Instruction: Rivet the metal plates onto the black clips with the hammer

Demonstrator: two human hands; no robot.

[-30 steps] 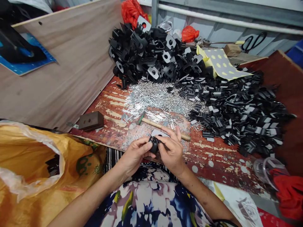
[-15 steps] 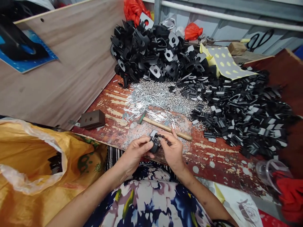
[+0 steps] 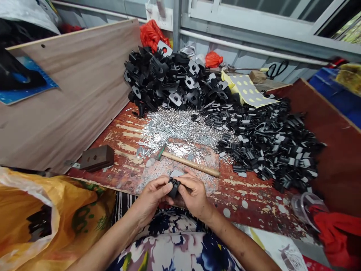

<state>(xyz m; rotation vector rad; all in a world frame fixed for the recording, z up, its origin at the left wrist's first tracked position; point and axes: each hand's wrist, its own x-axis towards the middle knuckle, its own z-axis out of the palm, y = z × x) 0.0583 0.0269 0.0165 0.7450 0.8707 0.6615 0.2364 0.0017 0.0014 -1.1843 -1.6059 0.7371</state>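
Observation:
Between my hands, over the near edge of the worn red table, is a small black plastic clip (image 3: 174,187) with a light grey pad on its far end. My left hand (image 3: 155,192) pinches its left side with thumb and fingers. On its right side, my right hand (image 3: 194,192) has thumb and index finger closed on the clip. Any smaller part between the fingertips is hidden. Just beyond my hands lies a hammer (image 3: 191,164) with a wooden handle and a green head. Loose metal pins (image 3: 155,135) and springs (image 3: 180,116) are heaped behind it.
Large black clip pieces (image 3: 160,75) are piled at the back, smaller ones (image 3: 262,139) at the right. A brown block (image 3: 97,158) sits at the left. An open yellow sack (image 3: 67,203) stands front left. Wooden boards (image 3: 76,82) wall the left side; a plastic tub (image 3: 303,209) sits right.
The view has shifted up and right, showing the window. My right hand has come closer to my left, and the two parts in my fingers now sit together as one clip.

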